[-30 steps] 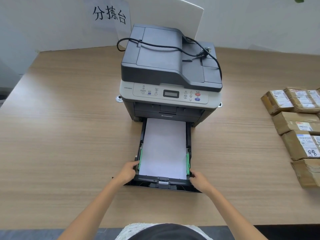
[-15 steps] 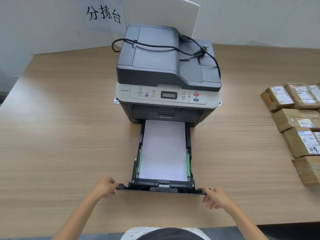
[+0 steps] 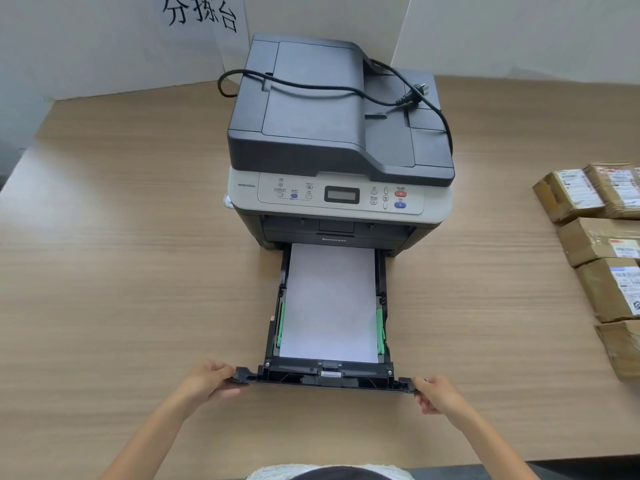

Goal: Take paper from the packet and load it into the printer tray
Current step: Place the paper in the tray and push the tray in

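Observation:
A grey and black printer (image 3: 339,140) stands on the wooden table, a black power cable (image 3: 349,90) draped over its lid. Its black paper tray (image 3: 325,377) is pulled out toward me. White paper (image 3: 330,303) lies flat in the tray between green side guides. My left hand (image 3: 207,379) grips the left end of the tray's front panel. At the panel's right end my right hand (image 3: 438,394) is closed on it. No paper packet is in view.
Several brown cardboard parcels (image 3: 602,244) with labels lie along the table's right edge. A white sign with black characters (image 3: 201,12) and a white board (image 3: 325,19) lean against the wall behind the printer. The near table edge runs just below my arms.
Both hands left the green side guides beside the paper and moved outward to the ends of the tray's front panel, where they now grip it. The camera has moved closer.

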